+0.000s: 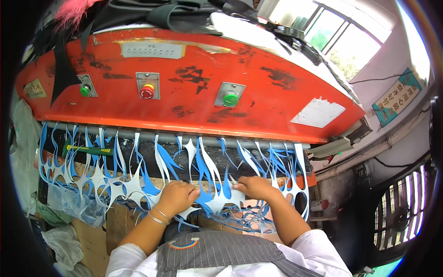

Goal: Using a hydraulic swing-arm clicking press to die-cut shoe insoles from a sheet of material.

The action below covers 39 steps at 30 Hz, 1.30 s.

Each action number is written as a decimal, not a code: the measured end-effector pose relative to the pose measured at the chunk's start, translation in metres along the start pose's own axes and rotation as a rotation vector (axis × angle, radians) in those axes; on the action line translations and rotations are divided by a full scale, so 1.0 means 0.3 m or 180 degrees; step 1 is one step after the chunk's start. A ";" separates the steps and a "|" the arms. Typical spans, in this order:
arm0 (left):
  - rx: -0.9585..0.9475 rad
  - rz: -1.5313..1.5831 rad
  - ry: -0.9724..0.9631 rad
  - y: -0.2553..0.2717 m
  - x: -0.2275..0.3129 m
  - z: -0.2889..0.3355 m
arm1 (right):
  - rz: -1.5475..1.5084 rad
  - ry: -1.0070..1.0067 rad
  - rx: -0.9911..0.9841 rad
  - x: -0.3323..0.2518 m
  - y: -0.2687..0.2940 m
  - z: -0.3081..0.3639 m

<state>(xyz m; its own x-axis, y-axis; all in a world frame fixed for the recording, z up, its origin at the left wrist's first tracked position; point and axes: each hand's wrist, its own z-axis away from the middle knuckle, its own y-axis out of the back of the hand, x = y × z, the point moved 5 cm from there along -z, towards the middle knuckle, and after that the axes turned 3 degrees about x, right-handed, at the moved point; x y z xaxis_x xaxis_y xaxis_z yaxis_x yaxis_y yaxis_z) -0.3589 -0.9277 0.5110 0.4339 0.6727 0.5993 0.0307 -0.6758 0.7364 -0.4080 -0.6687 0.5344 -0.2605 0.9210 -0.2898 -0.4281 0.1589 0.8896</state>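
Note:
A web of cut-out sheet scrap (221, 203), white and ribbed on one face and blue on the other, hangs in thin strips from under a grey roller bar (184, 140) on a red machine. My left hand (176, 198), with a bangle on its wrist, is closed on the web's near edge. A short way to the right, my right hand (256, 188) grips the same edge between thumb and fingers. The fingertips of both hands are partly hidden. Loose strips dangle below and between my hands.
The red machine front (194, 92) carries a red stop button (146, 91) and green buttons (230, 98). A green-and-yellow handled tool (90, 150) lies under the strips at left. Clear plastic bags (64, 247) lie at lower left. Dark scraps (170, 16) lie on top.

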 end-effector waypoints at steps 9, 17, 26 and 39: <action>0.0516 -0.1224 0.0156 -0.053 0.138 -0.001 | 0.0758 0.0225 0.0871 -0.046 -0.058 0.047; 0.0084 -0.0874 0.0808 -0.062 0.134 -0.125 | 0.0486 0.0536 -0.0237 0.040 0.092 -0.011; 0.1264 -0.0378 -0.0383 -0.091 0.101 -0.719 | 0.0080 0.1529 0.0968 0.100 0.487 -0.572; 0.1554 -0.0067 -0.0014 -0.327 -0.154 -0.855 | 0.1803 0.2672 0.0658 -0.005 0.304 -1.210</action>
<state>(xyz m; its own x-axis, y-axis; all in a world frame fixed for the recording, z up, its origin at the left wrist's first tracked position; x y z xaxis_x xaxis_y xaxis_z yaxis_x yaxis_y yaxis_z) -0.6129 -0.8151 0.4917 0.4325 0.6872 0.5837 0.4579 -0.7251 0.5144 -0.7609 -0.7848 0.4879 -0.9314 0.3476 0.1082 0.0818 -0.0897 0.9926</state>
